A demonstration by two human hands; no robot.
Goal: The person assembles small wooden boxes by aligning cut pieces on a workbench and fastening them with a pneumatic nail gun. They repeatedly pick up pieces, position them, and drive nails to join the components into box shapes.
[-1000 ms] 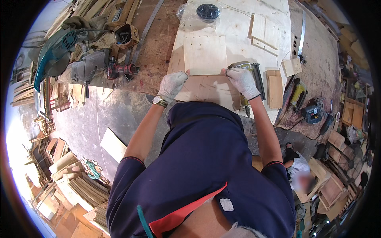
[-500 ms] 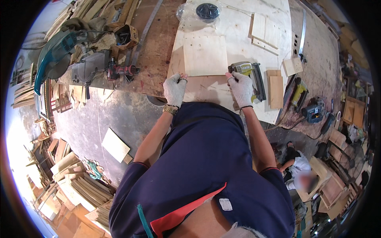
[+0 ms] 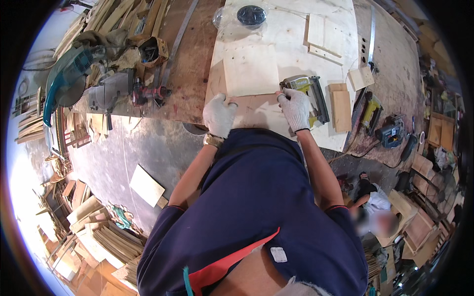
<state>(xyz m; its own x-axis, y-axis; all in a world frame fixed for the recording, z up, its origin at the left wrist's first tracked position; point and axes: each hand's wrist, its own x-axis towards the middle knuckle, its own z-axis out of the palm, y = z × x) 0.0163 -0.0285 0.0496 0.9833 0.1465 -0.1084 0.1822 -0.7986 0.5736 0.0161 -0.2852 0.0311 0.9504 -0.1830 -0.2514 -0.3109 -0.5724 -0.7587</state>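
Note:
A square, pale wooden board [image 3: 252, 70] lies in front of me on a larger light plywood sheet. My left hand [image 3: 218, 116], in a white knitted glove, is closed at its near left corner, thumb and fingertips at the edge. The near right corner is between the fingertips of my right hand [image 3: 295, 108], gloved the same way. Just beyond and right of that hand rests a green and black nail gun [image 3: 319, 101], partly hidden by the glove.
Narrow wooden pieces [image 3: 340, 109] lie right of the nail gun. Further right are a second nail gun [image 3: 370, 111] and a blue power tool [image 3: 391, 132]. At left stand a mitre saw [image 3: 74, 89] and a red drill [image 3: 148, 92]. Another person [image 3: 376, 204] is low at the right.
The view has shifted slightly, moving the bench a little leftward. My left hand has turned slightly at its corner, while both hands stay by the board's near edge.

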